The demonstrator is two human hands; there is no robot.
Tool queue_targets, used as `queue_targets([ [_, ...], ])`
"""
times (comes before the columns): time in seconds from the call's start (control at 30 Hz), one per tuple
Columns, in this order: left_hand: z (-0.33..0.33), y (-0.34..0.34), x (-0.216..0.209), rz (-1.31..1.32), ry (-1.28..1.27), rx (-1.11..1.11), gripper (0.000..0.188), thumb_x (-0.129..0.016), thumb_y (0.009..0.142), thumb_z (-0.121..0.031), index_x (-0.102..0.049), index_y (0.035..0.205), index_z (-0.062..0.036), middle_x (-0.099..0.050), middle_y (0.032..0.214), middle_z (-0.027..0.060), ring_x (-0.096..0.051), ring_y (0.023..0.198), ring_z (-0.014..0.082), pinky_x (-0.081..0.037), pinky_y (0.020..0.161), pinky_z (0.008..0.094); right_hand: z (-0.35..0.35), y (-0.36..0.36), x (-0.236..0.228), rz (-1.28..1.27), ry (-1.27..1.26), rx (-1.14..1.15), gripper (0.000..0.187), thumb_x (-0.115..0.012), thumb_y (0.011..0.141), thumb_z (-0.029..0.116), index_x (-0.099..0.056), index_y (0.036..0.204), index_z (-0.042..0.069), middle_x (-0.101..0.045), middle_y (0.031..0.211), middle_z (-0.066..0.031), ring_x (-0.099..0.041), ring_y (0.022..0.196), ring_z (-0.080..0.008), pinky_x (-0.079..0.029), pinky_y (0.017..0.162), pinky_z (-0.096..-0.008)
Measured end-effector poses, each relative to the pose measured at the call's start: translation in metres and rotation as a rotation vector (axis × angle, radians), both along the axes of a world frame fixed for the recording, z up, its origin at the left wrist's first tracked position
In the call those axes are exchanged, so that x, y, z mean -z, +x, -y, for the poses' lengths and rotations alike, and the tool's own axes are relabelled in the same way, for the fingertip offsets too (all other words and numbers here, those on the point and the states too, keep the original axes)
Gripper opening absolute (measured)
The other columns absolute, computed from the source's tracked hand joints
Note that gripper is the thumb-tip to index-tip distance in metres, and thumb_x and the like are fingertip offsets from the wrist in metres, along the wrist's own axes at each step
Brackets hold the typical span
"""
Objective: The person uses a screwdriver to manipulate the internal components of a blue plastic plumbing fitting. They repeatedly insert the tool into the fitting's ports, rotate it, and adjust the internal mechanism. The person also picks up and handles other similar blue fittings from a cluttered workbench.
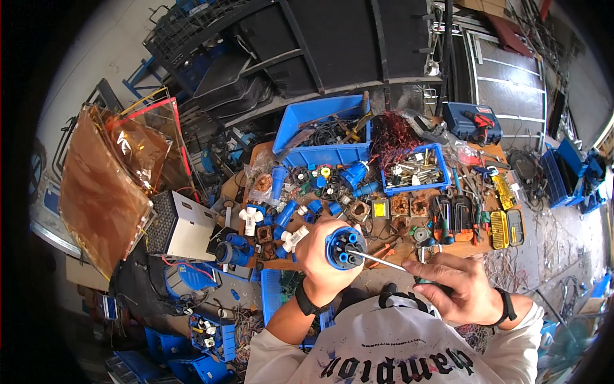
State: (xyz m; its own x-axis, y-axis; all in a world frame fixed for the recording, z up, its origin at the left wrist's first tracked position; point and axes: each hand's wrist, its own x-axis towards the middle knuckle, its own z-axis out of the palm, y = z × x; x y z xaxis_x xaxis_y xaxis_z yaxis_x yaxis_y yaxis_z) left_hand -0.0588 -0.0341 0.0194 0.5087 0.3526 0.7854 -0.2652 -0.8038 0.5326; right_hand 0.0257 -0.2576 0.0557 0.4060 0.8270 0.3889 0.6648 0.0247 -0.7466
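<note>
My left hand [314, 259] is closed around a round blue industrial plug [346, 247], held in front of my chest above the table's near edge. The plug's face, with a dark core and several blue and black round parts, is turned up towards me. In my right hand [462, 287] is a screwdriver [387, 262], its long metal shaft pointing left. The shaft's tip reaches the plug's face; I cannot tell whether it sits in a screw. Most of the screwdriver's handle is hidden by my fingers. Beside my left hand lies a white connector piece [295, 238].
The wooden table [406, 246] carries loose blue and white connectors, a blue bin of cables [326, 155], a blue tray of metal parts [416, 187], hex keys [458, 216] and a yellow bit case [499, 229]. A drill [481, 121] rests on a toolbox behind. Left stands a white metal box [185, 227].
</note>
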Motion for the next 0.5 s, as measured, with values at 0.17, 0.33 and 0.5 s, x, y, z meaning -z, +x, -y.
queue_targets([
  [0.17,0.005,0.002,-0.004,-0.034,-0.141,-0.022,0.033,-0.077,0.064,0.002,-0.059,0.092,-0.0002,-0.064,0.081,0.0116,-0.066,0.070,0.0227,-0.051,0.066,0.0305,-0.006,-0.002,-0.003,-0.030,-0.043,0.023,0.039,-0.070,0.084,0.009,-0.065,0.122,0.007,-0.061,0.074,-0.0096,-0.060,0.059,-0.0223,-0.050,0.054,-0.0327],
  [0.33,0.000,0.003,0.005,-0.142,-0.156,-0.022,0.036,-0.074,0.061,0.005,-0.060,0.094,-0.0015,-0.064,0.085,0.0114,-0.066,0.075,0.0257,-0.052,0.068,0.0310,-0.008,0.001,0.003,-0.164,-0.034,0.024,0.035,-0.069,0.086,0.009,-0.064,0.120,0.003,-0.066,0.085,-0.0140,-0.064,0.066,-0.0249,-0.051,0.061,-0.0332],
  [0.5,-0.005,0.009,0.012,-0.134,0.005,-0.091,0.034,-0.075,0.063,0.005,-0.060,0.093,-0.0025,-0.064,0.083,0.0115,-0.065,0.074,0.0261,-0.051,0.067,0.0337,-0.004,-0.005,-0.008,-0.145,-0.225,0.077,0.036,-0.069,0.086,0.007,-0.063,0.121,0.002,-0.068,0.089,-0.0151,-0.065,0.067,-0.0234,-0.050,0.062,-0.0312],
])
